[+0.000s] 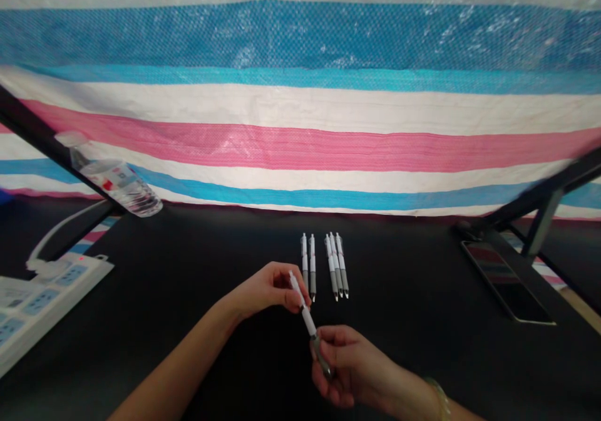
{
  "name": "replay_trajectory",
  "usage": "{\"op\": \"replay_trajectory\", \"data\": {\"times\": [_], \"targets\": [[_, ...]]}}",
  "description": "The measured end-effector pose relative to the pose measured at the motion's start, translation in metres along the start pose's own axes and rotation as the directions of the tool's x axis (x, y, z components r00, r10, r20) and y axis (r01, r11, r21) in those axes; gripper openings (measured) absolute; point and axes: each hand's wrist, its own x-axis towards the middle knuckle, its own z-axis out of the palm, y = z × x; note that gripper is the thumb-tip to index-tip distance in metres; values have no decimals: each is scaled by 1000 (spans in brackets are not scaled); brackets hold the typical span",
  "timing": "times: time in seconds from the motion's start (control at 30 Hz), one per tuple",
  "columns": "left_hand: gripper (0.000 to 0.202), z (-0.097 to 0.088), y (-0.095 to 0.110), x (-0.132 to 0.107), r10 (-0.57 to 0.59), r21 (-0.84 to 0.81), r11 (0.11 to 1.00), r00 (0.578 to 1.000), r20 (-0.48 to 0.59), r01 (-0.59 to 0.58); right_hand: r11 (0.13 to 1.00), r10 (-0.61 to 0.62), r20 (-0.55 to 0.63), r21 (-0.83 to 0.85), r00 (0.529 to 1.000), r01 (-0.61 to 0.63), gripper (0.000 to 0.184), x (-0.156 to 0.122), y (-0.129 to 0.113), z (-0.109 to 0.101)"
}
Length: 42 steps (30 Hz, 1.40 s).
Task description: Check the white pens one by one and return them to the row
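In front of me, a white pen (308, 321) with a grey grip is held at a slant between both hands. My left hand (275, 288) is closed around its upper part, thumb and fingers by the clip end. Lower down, my right hand (350, 359) pinches the grey grip section, partly covering it. Just beyond my hands, more pens of the same look lie on the black table: a pair (312, 264) on the left, partly behind my left fingers, and a group of three (334, 265) to the right.
A white power strip (56, 302) with a plugged-in cable lies at the left. Behind it a clear plastic bottle (124, 186) appears tilted. A dark phone (507, 283) rests at the right beside a black metal bracket (544, 220). A striped sheet (300, 148) hangs behind the table.
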Motion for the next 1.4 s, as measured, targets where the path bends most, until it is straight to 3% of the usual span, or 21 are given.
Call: {"op": "replay_trajectory", "data": {"times": [0.2, 0.43, 0.6, 0.83, 1.0, 1.13, 1.3, 1.4], "targets": [[24, -5, -4, 4, 57, 4, 998, 996, -68, -57, 997, -40, 38, 72, 998, 37, 53, 1, -2, 0], [27, -9, -3, 3, 75, 10, 997, 993, -86, -74, 997, -79, 1, 25, 997, 79, 42, 1, 1, -2], [28, -8, -1, 3, 70, -21, 997, 992, -108, -73, 997, -53, 2, 48, 999, 53, 57, 3, 3, -3], [28, -8, 1, 2, 73, -15, 997, 991, -113, -75, 998, -69, -9, 9, 998, 69, 47, 0, 2, 0], [30, -7, 3, 1, 76, -45, 996, 988, -134, -82, 997, -66, -14, 36, 998, 66, 59, 1, 1, -1], [30, -6, 3, 1, 88, -27, 995, 985, -146, -93, 997, -76, -25, -31, 997, 75, 48, 1, 2, -1], [30, -6, 4, 1, 90, -42, 994, 985, -146, -97, 997, -74, -21, 36, 997, 75, 54, 1, 1, 0], [29, -6, 4, 1, 93, -29, 995, 983, -157, -99, 993, -115, -33, 23, 993, 116, 43, 0, -1, 2]]}}
